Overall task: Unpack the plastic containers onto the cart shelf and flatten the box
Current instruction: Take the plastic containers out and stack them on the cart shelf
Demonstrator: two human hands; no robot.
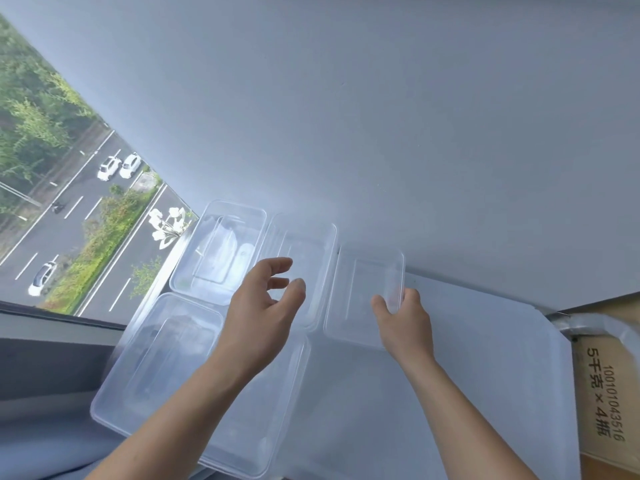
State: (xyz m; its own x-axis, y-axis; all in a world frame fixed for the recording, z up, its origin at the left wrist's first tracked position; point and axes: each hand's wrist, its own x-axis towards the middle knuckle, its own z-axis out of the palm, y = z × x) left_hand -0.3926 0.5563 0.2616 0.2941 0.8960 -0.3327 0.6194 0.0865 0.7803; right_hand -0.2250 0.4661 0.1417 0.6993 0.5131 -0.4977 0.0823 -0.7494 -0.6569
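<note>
Pale grey wall [381, 116] was seen filling the upper view, and a window [69, 202] at the left gave onto a road with cars far below. Against the wall, a white cart shelf [485, 358] was laid with clear plastic boxes. A rear left container [218, 251] was set just beside a middle container [304, 258], with a rear right container [363, 296] next along. A front left container [156, 358] and a front middle container [270, 410] were placed nearer, the latter partly hidden by the left forearm. The rear right container was pinched at its right rim between thumb and fingers of the right hand [405, 320]. The left hand [263, 310] was held over the middle container, fingers spread and loosely bent, with nothing gripped. A printed cardboard box [602, 403] was seen at the far right, beyond the shelf's edge
</note>
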